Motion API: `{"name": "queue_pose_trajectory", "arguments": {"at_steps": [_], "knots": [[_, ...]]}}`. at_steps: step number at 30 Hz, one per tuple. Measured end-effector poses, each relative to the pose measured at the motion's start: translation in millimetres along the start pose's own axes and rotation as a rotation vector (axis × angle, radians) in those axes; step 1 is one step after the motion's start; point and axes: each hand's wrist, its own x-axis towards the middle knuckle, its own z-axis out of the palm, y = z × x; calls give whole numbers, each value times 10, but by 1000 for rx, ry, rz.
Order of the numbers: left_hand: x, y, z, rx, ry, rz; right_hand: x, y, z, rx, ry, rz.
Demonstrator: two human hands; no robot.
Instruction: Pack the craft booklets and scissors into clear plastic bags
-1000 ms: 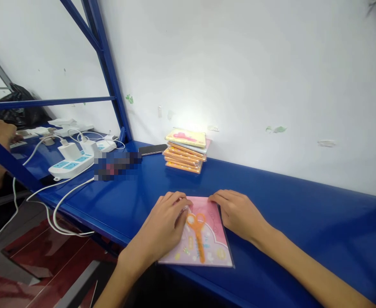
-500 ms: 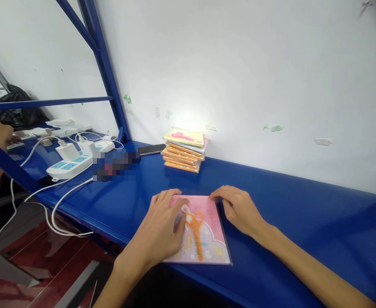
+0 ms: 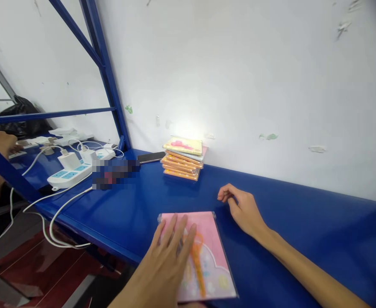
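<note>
At the front edge of the blue steel bench, one pink clear-sleeved packet lies flat, with one pair of orange scissors on or under its sleeve, partly covered by the left hand. Its fingers are spread and laid on the packet, pinching nothing. The right hand rests on the bench just beside the packet, fingers loosely curled, holding nothing.

Risk: the packet's near edge appears to lie at the bench lip, so a push toward the body could tip it off. Trailing white cables could snag a sleeve.

Count: one stack of about six packets, one phone, two power strips, two chargers. One co-worker's hand shows far left.
</note>
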Motion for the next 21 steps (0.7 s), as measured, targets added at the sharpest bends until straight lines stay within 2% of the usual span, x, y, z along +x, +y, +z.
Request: {"name": "queue_pose_trajectory", "arguments": {"at_steps": [1,3,5,8,13,17,20,21], "knots": [[-6,-3,51,69,25,18,-1,-1,1,1,-3,2],[-15,-24,145,229,169,19,-2,-3,2,2,-7,7],[-32,-50,196,341,295,90,-2,-2,3,3,-12,10],[-87,-72,179,347,431,171,3,4,8,6,-28,12],[-221,-136,45,160,519,126,6,4,12,5,-47,5],[-300,-261,-113,227,624,195,13,1,13,-1,-52,9],[-326,-347,-301,264,612,174,25,7,20,-12,-50,2],[-314,-371,-385,273,661,168,27,8,21,-13,-49,-3]]}}
